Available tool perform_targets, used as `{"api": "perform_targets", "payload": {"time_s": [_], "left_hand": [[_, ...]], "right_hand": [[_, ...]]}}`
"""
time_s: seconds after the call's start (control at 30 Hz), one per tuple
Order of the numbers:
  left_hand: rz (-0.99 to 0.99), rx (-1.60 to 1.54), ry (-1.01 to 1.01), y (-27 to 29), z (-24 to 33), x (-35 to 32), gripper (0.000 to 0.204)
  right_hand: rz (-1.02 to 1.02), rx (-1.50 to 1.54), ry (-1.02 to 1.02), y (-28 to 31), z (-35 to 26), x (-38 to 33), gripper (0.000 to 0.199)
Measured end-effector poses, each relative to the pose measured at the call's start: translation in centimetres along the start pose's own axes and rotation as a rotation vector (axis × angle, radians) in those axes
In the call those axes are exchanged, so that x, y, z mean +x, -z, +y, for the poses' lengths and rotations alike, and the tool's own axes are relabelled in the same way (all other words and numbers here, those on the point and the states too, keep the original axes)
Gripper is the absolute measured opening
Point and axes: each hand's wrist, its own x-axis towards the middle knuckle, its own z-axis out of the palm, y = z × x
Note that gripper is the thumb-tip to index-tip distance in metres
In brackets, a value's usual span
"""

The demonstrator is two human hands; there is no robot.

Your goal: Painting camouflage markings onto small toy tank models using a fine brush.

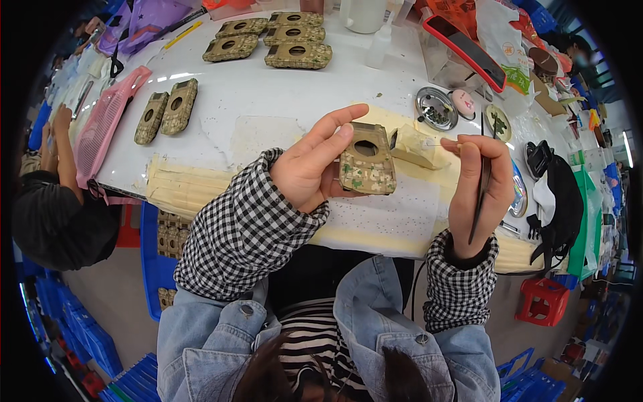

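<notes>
In my left hand (305, 164) is a camouflage-painted toy tank hull (365, 175) with a round hole in its top. My fingers and thumb grip it from its left side and from beneath. To the right, my right hand (479, 181) is closed around a slim dark pointed tool (478, 208), which lies across the palm. Its thumb and forefinger pinch a thin needle-like piece (432, 145) pointing left, too fine to make out fully. Between the hands a block wrapped in cream tape (416, 146) rests on the table, just right of the hull.
More camouflage hulls stand at the back (298, 56) and left (177, 107). Right of centre are a round metal dish (437, 108) with small dark green parts, a pale dish (497, 122) and a red-cased phone (465, 52). A blue tray (153, 268) holds hulls below. Another person (60, 214) sits left.
</notes>
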Motion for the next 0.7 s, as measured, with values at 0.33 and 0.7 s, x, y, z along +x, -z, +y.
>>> {"api": "perform_targets", "payload": {"time_s": [0.33, 0.7], "left_hand": [[0.031, -0.015, -0.081, 0.4, -0.6, 0.5, 0.050], [0.087, -0.009, -0.038, 0.6, -0.5, 0.3, 0.049]], "right_hand": [[-0.105, -0.564, 0.249, 0.3, 1.9, 0.5, 0.014], [-0.291, -0.049, -0.250, 5.7, 0.2, -5.0, 0.038]]}}
